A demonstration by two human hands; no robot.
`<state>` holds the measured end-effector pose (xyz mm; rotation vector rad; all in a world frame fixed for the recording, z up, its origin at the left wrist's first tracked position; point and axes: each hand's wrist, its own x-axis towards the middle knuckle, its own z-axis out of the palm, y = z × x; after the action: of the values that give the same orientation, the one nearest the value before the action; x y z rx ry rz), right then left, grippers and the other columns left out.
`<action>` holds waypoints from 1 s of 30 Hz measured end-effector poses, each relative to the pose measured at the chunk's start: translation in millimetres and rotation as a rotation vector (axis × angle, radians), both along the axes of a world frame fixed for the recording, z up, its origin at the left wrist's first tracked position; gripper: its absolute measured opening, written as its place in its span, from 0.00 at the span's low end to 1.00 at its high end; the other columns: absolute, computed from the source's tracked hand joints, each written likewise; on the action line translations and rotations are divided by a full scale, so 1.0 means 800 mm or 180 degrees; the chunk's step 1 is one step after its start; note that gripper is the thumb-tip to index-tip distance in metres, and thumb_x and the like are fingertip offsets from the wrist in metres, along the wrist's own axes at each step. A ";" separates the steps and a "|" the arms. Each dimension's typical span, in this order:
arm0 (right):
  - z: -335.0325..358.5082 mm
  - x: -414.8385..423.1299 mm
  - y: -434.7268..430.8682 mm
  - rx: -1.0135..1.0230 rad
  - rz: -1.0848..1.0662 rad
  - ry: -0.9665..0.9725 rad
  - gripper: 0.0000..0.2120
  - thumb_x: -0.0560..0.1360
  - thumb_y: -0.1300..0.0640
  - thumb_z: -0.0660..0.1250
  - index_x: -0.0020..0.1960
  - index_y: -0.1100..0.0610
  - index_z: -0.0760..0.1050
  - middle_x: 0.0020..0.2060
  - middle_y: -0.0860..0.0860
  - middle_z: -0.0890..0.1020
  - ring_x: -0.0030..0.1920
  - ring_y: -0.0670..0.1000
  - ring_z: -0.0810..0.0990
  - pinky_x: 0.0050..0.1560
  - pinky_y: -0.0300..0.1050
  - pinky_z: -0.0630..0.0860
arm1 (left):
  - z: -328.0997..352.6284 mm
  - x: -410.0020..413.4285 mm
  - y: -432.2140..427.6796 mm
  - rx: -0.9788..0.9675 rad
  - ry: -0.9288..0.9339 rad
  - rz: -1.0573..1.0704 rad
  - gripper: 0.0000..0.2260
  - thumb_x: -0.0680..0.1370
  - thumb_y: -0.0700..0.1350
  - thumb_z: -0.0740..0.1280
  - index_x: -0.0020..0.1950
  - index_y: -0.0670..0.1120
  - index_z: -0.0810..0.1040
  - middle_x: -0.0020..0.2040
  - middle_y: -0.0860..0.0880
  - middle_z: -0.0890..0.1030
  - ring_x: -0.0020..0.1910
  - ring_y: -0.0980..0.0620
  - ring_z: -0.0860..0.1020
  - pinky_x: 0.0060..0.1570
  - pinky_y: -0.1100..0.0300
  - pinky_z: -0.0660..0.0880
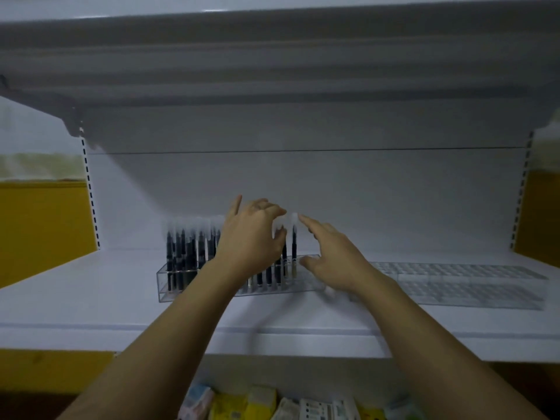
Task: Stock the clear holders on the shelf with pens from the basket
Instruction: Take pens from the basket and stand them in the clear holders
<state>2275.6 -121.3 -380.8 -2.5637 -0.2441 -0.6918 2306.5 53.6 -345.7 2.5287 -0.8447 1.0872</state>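
A clear holder [169, 287] stands on the white shelf [91, 292], with several black pens with white caps [188, 250] upright in its left half. My left hand [251, 234] hovers over the middle of the holder with curled fingers. Its index finger and thumb seem to pinch the white cap of a pen [284, 253] standing in a slot. My right hand [333, 256] is just to the right with fingers spread. Its index fingertip touches the cap of the rightmost pen [294, 241]. The basket is out of view.
A second clear holder [460, 283] with no pens in it lies on the shelf to the right. Another shelf board [272, 71] hangs overhead. Small packets [272, 404] sit on the lower shelf at the bottom edge. Yellow walls flank the unit.
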 end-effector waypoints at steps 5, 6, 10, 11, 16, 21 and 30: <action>-0.004 -0.045 0.009 -0.0122 -0.0077 -0.0102 0.30 0.78 0.53 0.65 0.76 0.45 0.56 0.72 0.48 0.64 0.69 0.52 0.67 0.67 0.46 0.66 | -0.032 -0.049 0.012 -0.0066 -0.0105 -0.0141 0.17 0.78 0.49 0.65 0.67 0.51 0.75 0.67 0.53 0.75 0.73 0.53 0.63 0.75 0.48 0.47; -0.008 -0.055 0.011 -0.0129 -0.0102 -0.0120 0.30 0.78 0.52 0.65 0.76 0.44 0.57 0.72 0.47 0.64 0.69 0.51 0.67 0.67 0.46 0.66 | -0.041 -0.058 0.013 -0.0081 -0.0101 -0.0184 0.17 0.77 0.49 0.65 0.67 0.51 0.75 0.67 0.53 0.75 0.73 0.52 0.64 0.75 0.48 0.47; -0.031 -0.098 0.022 -0.0161 -0.0140 -0.0187 0.29 0.77 0.51 0.66 0.75 0.45 0.59 0.71 0.46 0.65 0.69 0.50 0.67 0.68 0.48 0.67 | -0.080 -0.090 0.014 -0.0092 -0.0051 -0.0255 0.18 0.77 0.50 0.65 0.67 0.52 0.74 0.67 0.53 0.75 0.72 0.52 0.65 0.75 0.50 0.51; -0.039 -0.108 0.024 -0.0150 -0.0139 -0.0198 0.29 0.77 0.51 0.66 0.75 0.45 0.60 0.71 0.46 0.66 0.69 0.50 0.67 0.68 0.48 0.67 | -0.090 -0.098 0.015 -0.0112 -0.0031 -0.0273 0.18 0.77 0.50 0.66 0.67 0.52 0.74 0.67 0.53 0.75 0.71 0.52 0.66 0.74 0.51 0.52; -0.091 -0.155 0.026 -0.0029 -0.0201 -0.0308 0.24 0.76 0.51 0.68 0.70 0.45 0.66 0.66 0.44 0.70 0.64 0.48 0.71 0.63 0.45 0.70 | -0.143 -0.135 0.018 -0.0257 0.0020 -0.0372 0.16 0.75 0.48 0.68 0.62 0.50 0.78 0.59 0.52 0.80 0.62 0.50 0.73 0.60 0.54 0.65; -0.168 -0.188 0.016 0.0073 -0.0397 -0.0224 0.19 0.75 0.53 0.69 0.65 0.50 0.72 0.60 0.48 0.74 0.62 0.49 0.73 0.61 0.47 0.72 | -0.226 -0.167 0.019 -0.0227 0.0231 -0.0424 0.13 0.74 0.50 0.68 0.59 0.51 0.79 0.53 0.52 0.80 0.58 0.47 0.75 0.53 0.52 0.69; -0.357 -0.205 0.001 0.0106 -0.0588 0.0904 0.23 0.75 0.50 0.68 0.69 0.48 0.70 0.65 0.47 0.71 0.65 0.51 0.71 0.60 0.42 0.67 | -0.403 -0.179 -0.003 -0.0011 0.1451 -0.0366 0.17 0.77 0.54 0.65 0.65 0.54 0.74 0.63 0.55 0.76 0.65 0.52 0.69 0.60 0.58 0.61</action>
<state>2111.3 -120.4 -666.7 -2.6341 0.0977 -0.3824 2163.4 51.3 -668.2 2.5350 -0.8380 0.4447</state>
